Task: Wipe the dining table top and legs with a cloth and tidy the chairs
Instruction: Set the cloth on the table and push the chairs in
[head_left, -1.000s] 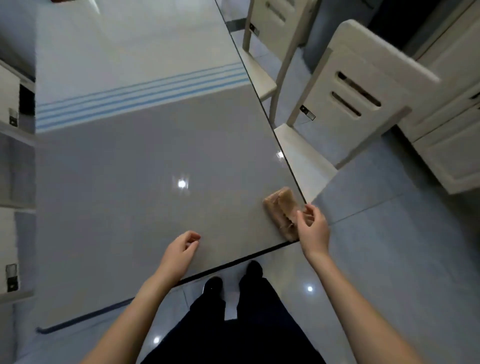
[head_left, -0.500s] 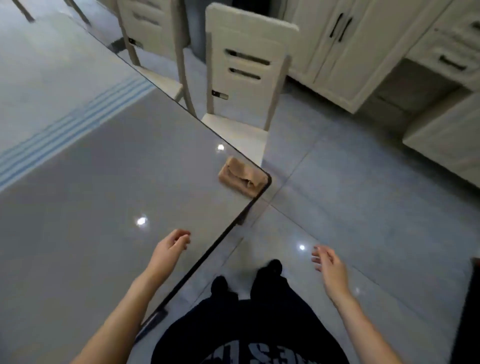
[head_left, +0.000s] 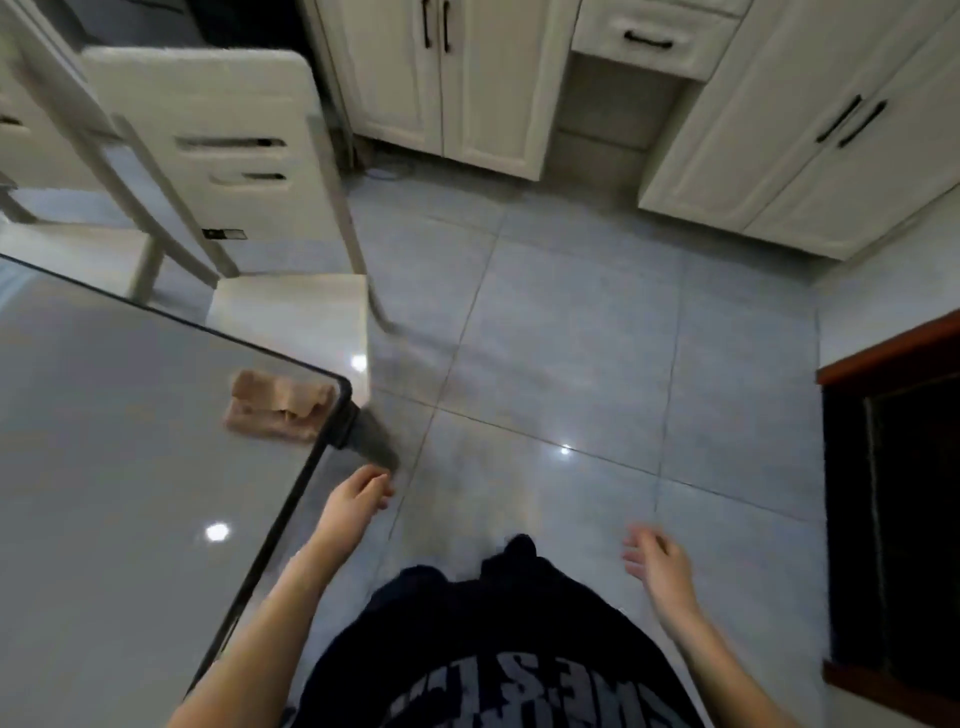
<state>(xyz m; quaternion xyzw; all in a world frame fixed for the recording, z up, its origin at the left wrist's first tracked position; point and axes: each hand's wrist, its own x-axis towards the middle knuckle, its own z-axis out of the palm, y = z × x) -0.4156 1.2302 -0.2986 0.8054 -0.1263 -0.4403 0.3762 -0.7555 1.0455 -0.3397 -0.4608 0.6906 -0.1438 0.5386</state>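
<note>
Held both bare forearms stretched forward and low, with the left hand (head_left: 358, 499) loosely curled and gripping nothing, and the right hand (head_left: 662, 566) out to the side, fingers slightly spread, relaxed, blurred and likewise empty.

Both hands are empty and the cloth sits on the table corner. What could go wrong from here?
1. The cloth lies right at the table corner, close to the left hand; a passing arm could knock it to the floor.
2. The chair seat juts out just beyond that corner, so stepping round might bump it.
3. The right hand is empty too; the table leg beside the cloth may be skipped.
</note>
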